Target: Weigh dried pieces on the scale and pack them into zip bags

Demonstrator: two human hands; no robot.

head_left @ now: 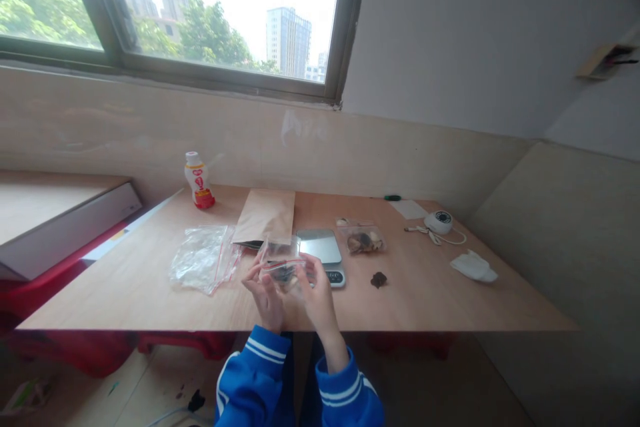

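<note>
Between my two hands is a clear zip bag (284, 268) with a red seal line and some dark and pale pieces inside. My left hand (266, 293) grips its left side, and my right hand (316, 287) pinches the right side near the seal. Just behind the bag lies a kitchen scale (320, 248), its display partly covered by my right hand. A brown paper bag (267, 213) rests behind my left hand, with a dark opening toward me. Right of the scale sits another filled zip bag (364, 240), and a dark dried piece (379, 279) lies in front of it.
Flat clear zip bags (200, 259) lie on the left of the table. A bottle (199, 180) stands at the back left. On the right are a white camera (439, 221) with its cable, a crumpled tissue (474, 267), white paper (409, 209) and a green-handled screwdriver (393, 198).
</note>
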